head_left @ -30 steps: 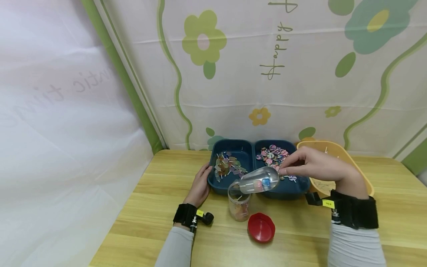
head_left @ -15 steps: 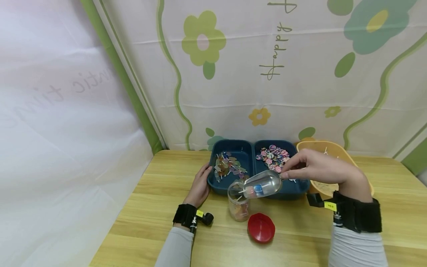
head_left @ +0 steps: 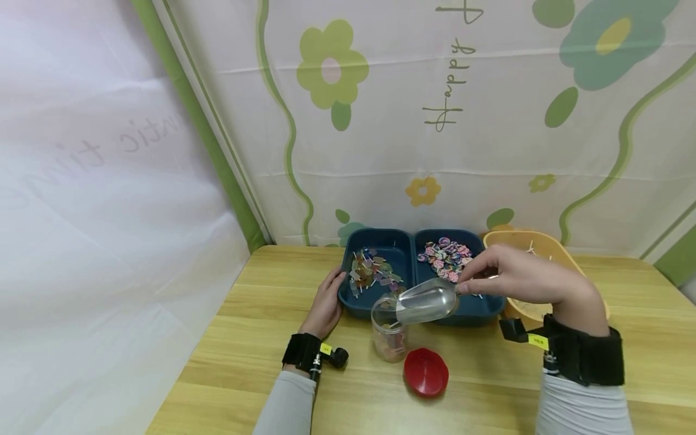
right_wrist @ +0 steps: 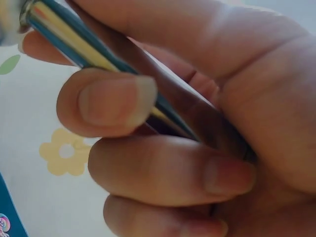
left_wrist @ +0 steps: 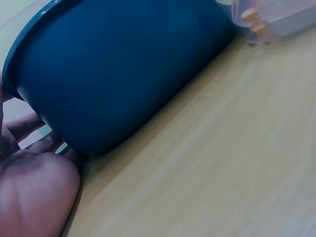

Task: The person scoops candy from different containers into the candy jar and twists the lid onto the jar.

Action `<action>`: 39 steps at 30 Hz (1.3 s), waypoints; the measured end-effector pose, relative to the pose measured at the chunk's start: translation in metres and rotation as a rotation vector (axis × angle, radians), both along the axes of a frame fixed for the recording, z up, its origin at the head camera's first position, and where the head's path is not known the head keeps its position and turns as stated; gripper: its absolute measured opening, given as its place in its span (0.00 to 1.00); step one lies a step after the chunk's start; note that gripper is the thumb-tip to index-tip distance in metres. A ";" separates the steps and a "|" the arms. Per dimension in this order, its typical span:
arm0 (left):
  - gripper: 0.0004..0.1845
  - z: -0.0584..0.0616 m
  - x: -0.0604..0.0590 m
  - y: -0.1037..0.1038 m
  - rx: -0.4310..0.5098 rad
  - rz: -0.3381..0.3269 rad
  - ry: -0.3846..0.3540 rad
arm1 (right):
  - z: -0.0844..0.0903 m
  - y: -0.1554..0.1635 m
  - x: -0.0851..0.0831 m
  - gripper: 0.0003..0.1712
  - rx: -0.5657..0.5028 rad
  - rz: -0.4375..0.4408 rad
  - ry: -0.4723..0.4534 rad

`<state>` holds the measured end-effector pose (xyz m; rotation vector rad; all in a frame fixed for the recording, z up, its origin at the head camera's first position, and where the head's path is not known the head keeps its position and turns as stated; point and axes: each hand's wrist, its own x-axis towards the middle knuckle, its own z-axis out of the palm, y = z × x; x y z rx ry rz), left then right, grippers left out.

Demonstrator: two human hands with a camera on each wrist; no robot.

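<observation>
My right hand (head_left: 511,275) grips the handle of a metal scoop (head_left: 426,302) with curled fingers, as the right wrist view shows close up. The scoop's lip tilts down into the mouth of a clear plastic jar (head_left: 390,347), which holds several small pieces with sticks. Alongside the left end of a dark blue two-part tray (head_left: 356,311) lies my left hand (head_left: 324,305), its fingers against the outer wall. In the left wrist view, that hand (left_wrist: 37,190) has its fingers stretched along the tray's side.
Tiny popsicle-shaped pieces (head_left: 370,272) fill part of the left compartment; swirled lollipop pieces (head_left: 444,257) lie in the right one. A yellow tray (head_left: 549,240) stands behind my right forearm. The red lid (head_left: 426,373) lies in front of the jar on the wooden table (head_left: 261,302).
The scoop has shifted slightly right and down and rolled over at the jar's mouth. The pink and blue pieces seen in it earlier no longer show there. My left hand stays put.
</observation>
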<state>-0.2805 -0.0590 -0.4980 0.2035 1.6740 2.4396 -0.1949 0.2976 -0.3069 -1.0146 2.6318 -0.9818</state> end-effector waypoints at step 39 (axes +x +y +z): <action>0.27 0.002 0.000 0.000 -0.009 0.000 -0.002 | -0.042 -0.070 -0.042 0.05 0.232 -0.203 0.178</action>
